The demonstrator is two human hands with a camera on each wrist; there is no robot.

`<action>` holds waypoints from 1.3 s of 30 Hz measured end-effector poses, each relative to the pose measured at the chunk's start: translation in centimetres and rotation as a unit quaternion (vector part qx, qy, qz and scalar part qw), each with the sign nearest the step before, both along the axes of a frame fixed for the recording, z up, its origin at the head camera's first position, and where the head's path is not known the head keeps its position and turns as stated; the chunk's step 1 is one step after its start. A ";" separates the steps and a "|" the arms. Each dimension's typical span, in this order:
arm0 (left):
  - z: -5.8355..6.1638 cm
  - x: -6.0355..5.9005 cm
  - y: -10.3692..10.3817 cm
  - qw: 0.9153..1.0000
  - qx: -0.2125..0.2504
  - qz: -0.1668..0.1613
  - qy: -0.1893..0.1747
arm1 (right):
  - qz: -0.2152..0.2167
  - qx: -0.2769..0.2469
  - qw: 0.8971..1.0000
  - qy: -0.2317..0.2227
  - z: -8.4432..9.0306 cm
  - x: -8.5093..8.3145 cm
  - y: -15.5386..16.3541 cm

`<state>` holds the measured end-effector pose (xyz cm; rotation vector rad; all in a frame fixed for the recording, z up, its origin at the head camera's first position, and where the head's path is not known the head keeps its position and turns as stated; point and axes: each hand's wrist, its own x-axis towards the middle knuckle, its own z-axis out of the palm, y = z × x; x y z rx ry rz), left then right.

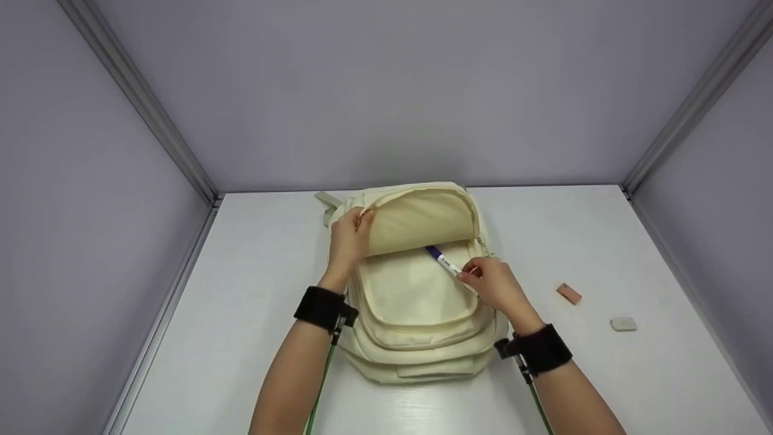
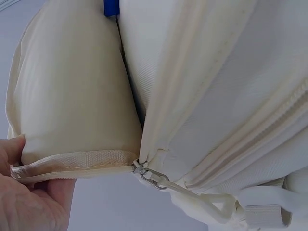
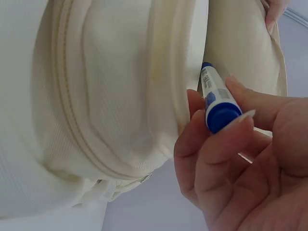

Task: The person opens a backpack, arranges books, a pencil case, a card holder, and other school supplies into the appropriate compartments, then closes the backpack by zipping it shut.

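A cream backpack (image 1: 416, 290) lies on the white table, its front pocket unzipped. My left hand (image 1: 350, 235) pinches the edge of the pocket's flap (image 1: 423, 220) at its left side and holds it raised. In the left wrist view the zipper pull (image 2: 153, 178) hangs at the flap's corner. My right hand (image 1: 492, 281) pinches a white marker (image 1: 448, 264) with a blue cap near its rear end. The capped tip points up and left at the pocket opening. In the right wrist view the marker's blue end (image 3: 223, 117) faces the camera.
An orange-brown block (image 1: 569, 293) and a small whitish block (image 1: 623, 324) lie on the table (image 1: 604, 241) to the right of the backpack. Grey-white panels (image 1: 410, 90) stand behind and on both sides. A grey strap (image 1: 328, 202) sticks out at the backpack's top left.
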<state>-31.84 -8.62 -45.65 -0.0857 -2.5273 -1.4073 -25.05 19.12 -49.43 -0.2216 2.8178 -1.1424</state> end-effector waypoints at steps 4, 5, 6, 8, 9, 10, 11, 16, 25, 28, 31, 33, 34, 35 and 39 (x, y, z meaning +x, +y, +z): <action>0.1 0.0 -0.2 1.000 0.009 0.005 -0.005 | -0.019 0.019 1.000 0.012 0.5 -0.2 -1.4; 0.2 0.0 -0.2 1.000 0.011 0.005 -0.005 | -0.020 0.022 0.999 0.016 0.6 -0.3 -1.8; 0.2 -0.1 -0.2 1.000 0.012 0.004 -0.005 | -0.021 0.024 0.999 0.019 0.7 -0.3 -2.2; 0.2 0.0 -0.3 1.000 0.012 0.000 -0.005 | -0.023 0.027 0.999 0.025 0.7 -0.5 -2.9; 0.2 -0.1 -0.3 1.000 0.012 -0.002 -0.004 | -0.024 0.028 0.999 0.030 0.8 -0.6 -3.3; 0.2 -0.1 -0.3 1.000 0.011 -0.005 -0.002 | -0.026 0.029 0.999 0.036 0.8 -0.8 -3.6; 0.2 0.0 -0.3 1.000 0.010 -0.007 0.000 | -0.029 0.028 0.998 0.041 0.8 -0.9 -3.9; 0.1 -0.1 -0.3 1.000 0.010 -0.018 -0.002 | -0.050 0.020 0.995 0.085 0.6 -1.7 -5.3; -0.1 -0.2 -0.2 1.000 0.010 -0.013 -0.001 | -0.054 0.015 0.991 0.118 -0.4 -1.5 -5.1; -0.1 -0.1 -0.2 1.000 0.011 -0.010 -0.001 | -0.027 0.024 0.988 0.152 -0.6 -0.3 -4.3; -0.1 0.0 -0.2 1.000 0.010 -0.007 -0.002 | 0.009 0.017 0.978 0.205 -1.1 0.8 -3.5; -0.1 -0.1 -0.3 1.000 0.010 -0.004 -0.003 | 0.033 0.010 0.970 0.242 -1.6 1.2 -3.1; -0.1 -0.1 -0.3 1.000 0.011 -0.002 -0.003 | 0.045 0.009 0.966 0.255 -1.8 1.4 -3.0; -0.1 -0.1 -0.3 1.000 0.013 -0.001 -0.004 | 0.056 0.008 0.963 0.265 -1.9 1.4 -2.9; 0.0 0.1 -0.2 1.000 0.020 -0.003 -0.004 | 0.078 0.017 0.951 0.299 -2.2 1.5 -3.1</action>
